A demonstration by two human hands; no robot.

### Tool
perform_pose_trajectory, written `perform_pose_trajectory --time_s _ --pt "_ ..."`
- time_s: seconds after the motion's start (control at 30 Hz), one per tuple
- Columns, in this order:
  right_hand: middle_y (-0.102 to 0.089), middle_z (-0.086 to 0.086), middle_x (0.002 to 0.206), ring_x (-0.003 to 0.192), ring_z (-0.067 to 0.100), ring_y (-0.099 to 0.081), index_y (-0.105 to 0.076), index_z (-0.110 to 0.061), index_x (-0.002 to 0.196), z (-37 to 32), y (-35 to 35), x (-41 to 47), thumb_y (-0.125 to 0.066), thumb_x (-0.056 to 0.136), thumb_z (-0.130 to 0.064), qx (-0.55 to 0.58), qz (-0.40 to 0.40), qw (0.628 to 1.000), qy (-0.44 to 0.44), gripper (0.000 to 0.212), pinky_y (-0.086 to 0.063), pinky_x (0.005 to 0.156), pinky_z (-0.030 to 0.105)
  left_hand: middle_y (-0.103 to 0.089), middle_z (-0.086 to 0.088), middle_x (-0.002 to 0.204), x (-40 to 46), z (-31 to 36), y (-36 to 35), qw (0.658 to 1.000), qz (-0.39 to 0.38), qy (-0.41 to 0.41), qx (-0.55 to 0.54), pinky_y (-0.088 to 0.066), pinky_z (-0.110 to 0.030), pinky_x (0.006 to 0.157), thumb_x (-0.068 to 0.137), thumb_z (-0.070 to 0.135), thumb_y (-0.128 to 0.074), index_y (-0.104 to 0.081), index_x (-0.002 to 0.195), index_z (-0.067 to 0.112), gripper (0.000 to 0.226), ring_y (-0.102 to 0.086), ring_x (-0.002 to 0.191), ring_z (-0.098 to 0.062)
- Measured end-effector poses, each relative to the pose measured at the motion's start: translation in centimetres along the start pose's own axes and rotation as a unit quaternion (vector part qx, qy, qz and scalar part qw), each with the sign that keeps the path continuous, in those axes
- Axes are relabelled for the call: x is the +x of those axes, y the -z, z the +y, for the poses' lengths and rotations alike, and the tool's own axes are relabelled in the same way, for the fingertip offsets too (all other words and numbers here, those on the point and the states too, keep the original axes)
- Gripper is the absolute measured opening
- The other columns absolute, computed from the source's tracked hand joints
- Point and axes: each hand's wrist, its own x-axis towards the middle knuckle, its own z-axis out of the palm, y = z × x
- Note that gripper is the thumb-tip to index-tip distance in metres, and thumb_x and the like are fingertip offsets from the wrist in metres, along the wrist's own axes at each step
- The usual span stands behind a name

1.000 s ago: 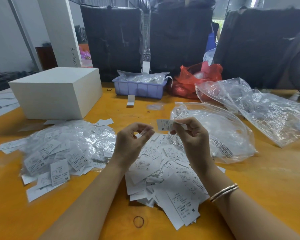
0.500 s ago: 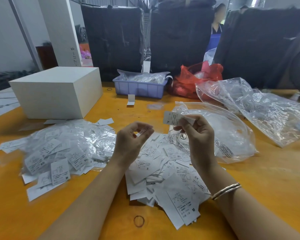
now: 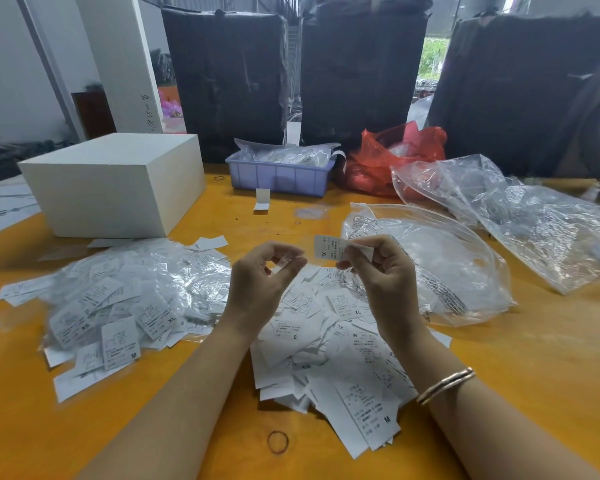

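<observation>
Work proceeds on an orange laminate worktable; I take the white rectangular box at its far left as my reference. To the right of the box and nearer the person, the right hand holds the white printed paper size label, marked XL, off the table above a loose pile of white labels. Thumb and forefinger pinch its right end, and the printed end projects free toward the left hand. That hand's thumb and forefinger close to a narrow ring on what looks like a small clear plastic sleeve. Directly in front of the box lies a heap of sleeved labels.

Handling, as I judge it: the label is very light, thin and flexible. It creases easily and slides against film. Grip one short end flat and lightly, leaving the other end free to enter the sleeve mouth.
</observation>
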Motion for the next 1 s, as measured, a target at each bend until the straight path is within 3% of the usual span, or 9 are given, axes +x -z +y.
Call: perform_pose_trajectory --time_s 0.33,0.47,0.57,0.7,0.87,1.0 --pt "-0.066 0.012 0.08 0.067 0.015 -0.064 -0.062 -0.011 0.085 0.3 0.3 -0.1 -0.057 0.088 0.003 -0.036 -0.063 0.997 -0.006 0.015 -0.05 0.061 0.018 -0.065 0.016 0.082 0.0 0.1 0.1 0.999 -0.037 0.011 -0.012 -0.044 -0.01 0.058 0.08 0.034 -0.063 -0.062 0.081 0.033 0.002 -0.06 0.074 0.002" --pt "-0.067 0.004 0.08 0.068 0.014 -0.063 -0.064 -0.012 0.091 0.3 0.1 -0.1 -0.061 0.084 0.002 0.059 -0.08 0.99 -0.1 0.015 -0.049 0.063 0.02 -0.068 0.015 0.071 0.0 0.2 -0.1 0.997 -0.057 0.03 -0.042 -0.047 -0.012 0.064 0.083 0.035 -0.056 -0.066 0.082 0.029 0.011 -0.061 0.069 0.003" --pt "-0.069 0.002 0.079 0.067 0.012 -0.062 -0.063 -0.013 0.094 0.2 -0.4 0.0 -0.06 0.083 0.002 0.179 -0.045 0.969 -0.162 0.019 -0.047 0.065 0.022 -0.07 0.018 0.071 -0.1 0.6 -0.1 0.993 -0.066 0.048 -0.082 -0.045 -0.008 0.065 0.09 0.032 -0.05 -0.068 0.085 0.03 0.018 -0.062 0.072 0.003" --pt "-0.071 0.007 0.081 0.065 0.013 -0.063 -0.066 -0.01 0.091 -0.6 0.0 0.5 -0.056 0.086 0.004 0.254 0.022 0.954 -0.159 0.018 -0.05 0.062 0.018 -0.071 0.017 0.076 -0.1 1.2 0.0 0.987 -0.061 0.071 -0.127 -0.044 -0.006 0.066 0.084 0.039 -0.051 -0.069 0.089 0.028 0.022 -0.063 0.075 0.004" --pt "-0.066 0.009 0.084 0.071 0.016 -0.067 -0.057 -0.014 0.109 -1.0 0.4 1.0 -0.056 0.086 0.004 0.261 0.042 0.948 -0.179 0.03 -0.053 0.065 0.02 -0.071 0.015 0.077 -0.2 0.9 0.0 0.992 -0.039 0.068 -0.099 -0.051 -0.013 0.066 0.087 0.023 -0.061 -0.069 0.09 0.03 0.01 -0.065 0.076 -0.007" --pt "-0.071 0.002 0.082 0.076 0.017 -0.07 -0.063 -0.014 0.094 -0.9 0.2 0.9 -0.058 0.085 0.001 0.233 0.031 0.949 -0.21 0.018 -0.05 0.067 0.023 -0.068 0.02 0.075 -0.2 0.7 0.0 0.995 -0.025 0.046 -0.083 -0.049 -0.013 0.065 0.083 0.018 -0.067 -0.068 0.086 0.029 0.012 -0.061 0.073 0.003"
